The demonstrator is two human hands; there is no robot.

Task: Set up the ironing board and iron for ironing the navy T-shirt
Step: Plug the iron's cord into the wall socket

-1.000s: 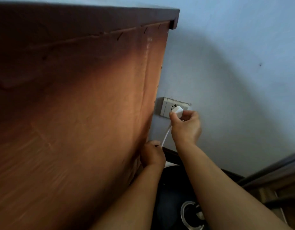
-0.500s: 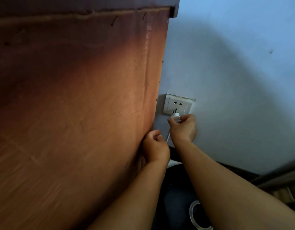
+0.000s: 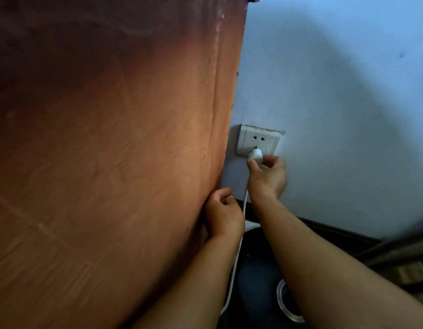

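Observation:
A white wall socket (image 3: 258, 140) sits low on the pale blue wall, beside a brown wooden cabinet side. My right hand (image 3: 268, 176) pinches a white plug (image 3: 256, 156) against the socket's lower holes. The plug's white cord (image 3: 239, 248) drops from it, passing between my two forearms toward the floor. My left hand (image 3: 223, 216) is curled into a loose fist against the cabinet's rear edge, next to the cord; whether it grips the cord is hidden. Neither the iron, the ironing board nor the T-shirt is in sight.
The tall brown cabinet panel (image 3: 110, 162) fills the left half. A dark skirting board (image 3: 336, 231) runs along the wall's foot. On the dark floor lies a clear ring-shaped object (image 3: 287, 302). Dark furniture rails (image 3: 395, 252) cross the lower right.
My right hand has brought the plug down from the socket's top to its lower holes and pressed it there. My left hand stayed by the cabinet edge. The camera moved closer.

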